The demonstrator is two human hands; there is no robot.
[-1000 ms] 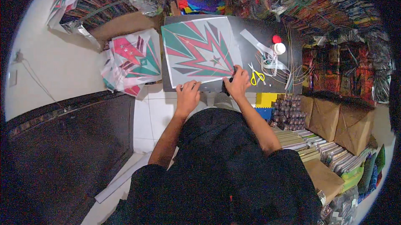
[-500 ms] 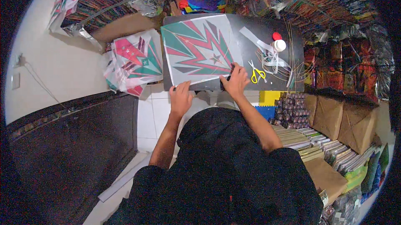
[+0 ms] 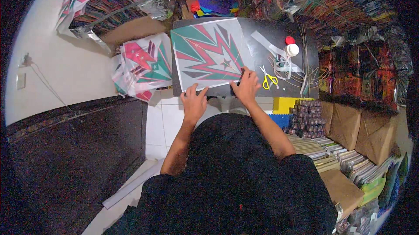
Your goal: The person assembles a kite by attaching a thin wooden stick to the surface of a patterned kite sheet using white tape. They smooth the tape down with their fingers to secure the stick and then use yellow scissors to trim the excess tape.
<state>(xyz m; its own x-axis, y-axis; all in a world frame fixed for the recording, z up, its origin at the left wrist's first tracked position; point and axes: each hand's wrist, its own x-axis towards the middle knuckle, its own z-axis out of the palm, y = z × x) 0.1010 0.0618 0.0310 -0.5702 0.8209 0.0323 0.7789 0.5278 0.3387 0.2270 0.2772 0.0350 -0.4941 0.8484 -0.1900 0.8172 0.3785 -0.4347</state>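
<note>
A thin whitish square sheet (image 3: 192,71), printed with green, red and grey jagged shapes round a star, lies flat on the dark table (image 3: 257,30). Fine stick-like lines run across it. At the sheet's near edge, my left hand (image 3: 194,102) rests its spread fingertips, holding nothing. My right hand (image 3: 248,86) is at the near right corner, its fingers on the sheet and its thumb apart, close to the table edge. Yellow-handled scissors (image 3: 269,81) lie just right of that hand, blades partly open.
Beyond the scissors are a white bottle (image 3: 292,50), a red cap (image 3: 290,40), tangled white strips (image 3: 286,68) and thin sticks (image 3: 305,56). More printed sheets (image 3: 146,67) overlap at the left. Paper-wrapped bundles (image 3: 340,119) and stacked packs surround the table.
My left hand has shifted slightly right along the sheet's near edge, and its fingers are spread wider. My right hand stays at the corner. The view has moved slightly.
</note>
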